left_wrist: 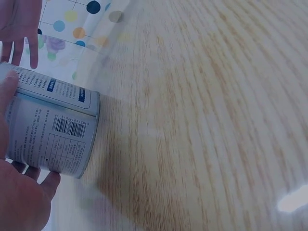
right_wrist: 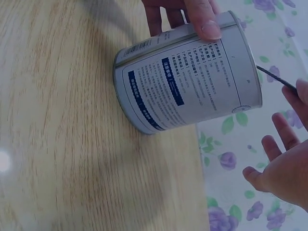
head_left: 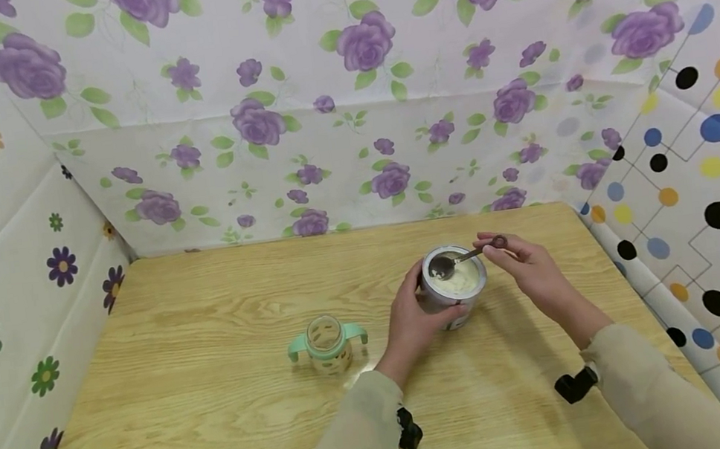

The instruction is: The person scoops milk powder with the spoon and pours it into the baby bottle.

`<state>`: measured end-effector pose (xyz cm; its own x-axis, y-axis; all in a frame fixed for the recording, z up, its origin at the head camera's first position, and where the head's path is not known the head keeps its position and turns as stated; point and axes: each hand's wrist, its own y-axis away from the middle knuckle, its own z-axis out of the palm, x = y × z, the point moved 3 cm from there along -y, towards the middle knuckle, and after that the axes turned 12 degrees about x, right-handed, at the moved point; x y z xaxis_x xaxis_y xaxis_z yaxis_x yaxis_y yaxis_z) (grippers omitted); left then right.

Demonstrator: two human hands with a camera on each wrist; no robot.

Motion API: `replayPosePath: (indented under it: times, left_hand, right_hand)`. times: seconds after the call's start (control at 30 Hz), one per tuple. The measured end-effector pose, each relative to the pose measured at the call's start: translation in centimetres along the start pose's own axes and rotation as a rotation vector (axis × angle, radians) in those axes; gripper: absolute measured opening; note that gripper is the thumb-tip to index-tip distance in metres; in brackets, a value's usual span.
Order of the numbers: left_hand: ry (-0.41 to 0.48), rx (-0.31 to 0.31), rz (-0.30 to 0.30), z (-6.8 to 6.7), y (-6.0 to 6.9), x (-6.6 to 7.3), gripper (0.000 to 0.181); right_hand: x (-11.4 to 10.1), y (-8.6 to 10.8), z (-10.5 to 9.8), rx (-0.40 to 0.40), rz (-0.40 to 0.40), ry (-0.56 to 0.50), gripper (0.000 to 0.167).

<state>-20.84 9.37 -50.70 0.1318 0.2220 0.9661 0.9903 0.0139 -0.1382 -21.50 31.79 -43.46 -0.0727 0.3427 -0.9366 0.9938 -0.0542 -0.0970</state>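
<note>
My left hand grips a round tin from its left side, thumb across the front. Pale powder shows inside the open top. Between thumb and fingers, my right hand pinches the handle of a dark metal spoon; its bowl is over the powder, inside the rim. The right wrist view shows the printed label of the tin and the spoon handle sticking out past the rim. In the left wrist view, the fingers of my left hand wrap the tin.
A clear bottle with a mint-green collar and two handles stands left of the tin, without a lid. The wooden table meets flowered cloth at the back, and patterned cloth walls on both sides.
</note>
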Motion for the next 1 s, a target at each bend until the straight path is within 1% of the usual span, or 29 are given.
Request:
replayPosePath:
  times: [0.13,0.37,0.47,0.67,0.87,1.0]
  left_hand:
    - [-0.003,0.0,0.002,0.1,0.0,0.1,0.104]
    - [0.0,-0.003,0.001,0.0,0.1,0.2,0.104]
    - [0.007,0.0,0.003,-0.1,0.1,0.2,0.104]
    - [0.002,0.001,0.004,-0.1,0.0,0.1,0.104]
    - [-0.005,0.003,0.009,0.0,-0.1,0.0,0.104]
    - [-0.01,0.007,0.007,0.1,0.0,0.0,0.103]
  right_hand:
    - [-0.1,-0.3,0.2,0.018,0.001,-0.022,0.053]
    - [-0.5,-0.8,0.1,0.064,-0.021,0.011,0.05]
    - [-0.7,-0.9,0.0,0.065,-0.021,0.024,0.05]
    - [-1.3,-0.9,-0.2,0.041,-0.016,0.05,0.051]
    - [-1.5,-1.0,-0.3,0.037,-0.036,0.078,0.045]
    - [-1.4,-1.1,-0.2,0.043,-0.051,0.053,0.045]
